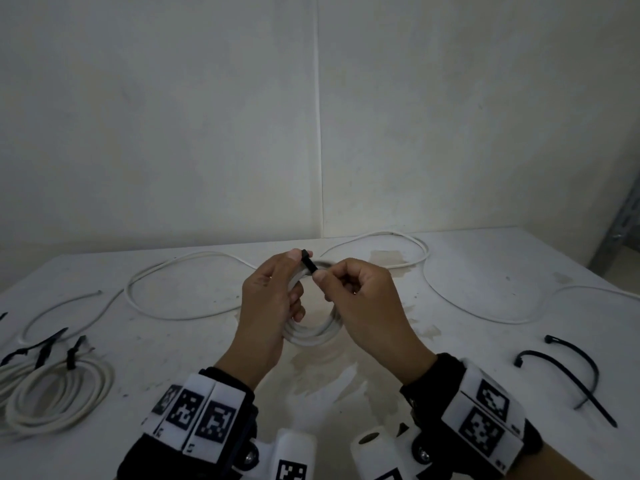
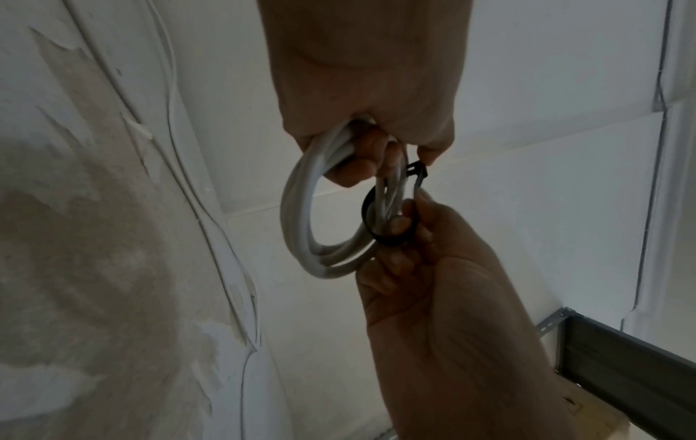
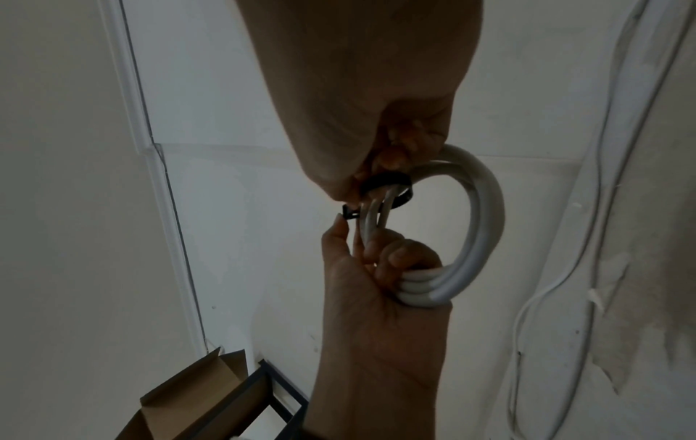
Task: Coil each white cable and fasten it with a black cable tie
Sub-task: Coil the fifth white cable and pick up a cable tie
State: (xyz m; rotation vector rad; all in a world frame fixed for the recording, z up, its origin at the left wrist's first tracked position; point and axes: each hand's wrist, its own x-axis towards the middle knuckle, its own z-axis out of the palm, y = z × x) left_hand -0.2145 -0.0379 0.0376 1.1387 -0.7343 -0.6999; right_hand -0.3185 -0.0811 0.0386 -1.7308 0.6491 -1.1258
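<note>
White coil point(image 1: 313, 332) is held up above the table point(image 1: 450, 341), centre, a few turns bundled. Left hand point(image 1: 268, 306) has its fingers curled round the bundle, thumb up by the tie head. Black cable tie point(image 2: 380, 229) is looped loosely round the strands, head point(image 2: 416, 172) at the top; right hand point(image 1: 360, 299) pinches the tie's tail next to the head. Loop still slack, so my read: tail threaded, cinch not done. Done so far: tied coils point(image 1: 59, 389) at the left edge of the table, exact count unclear as they overlap. Left: tighten this one, then the loose white cable point(image 1: 194, 292) snaking across the back of the table. Two spare ties point(image 1: 568, 372) lie to the right, so supply looks sufficient.
</note>
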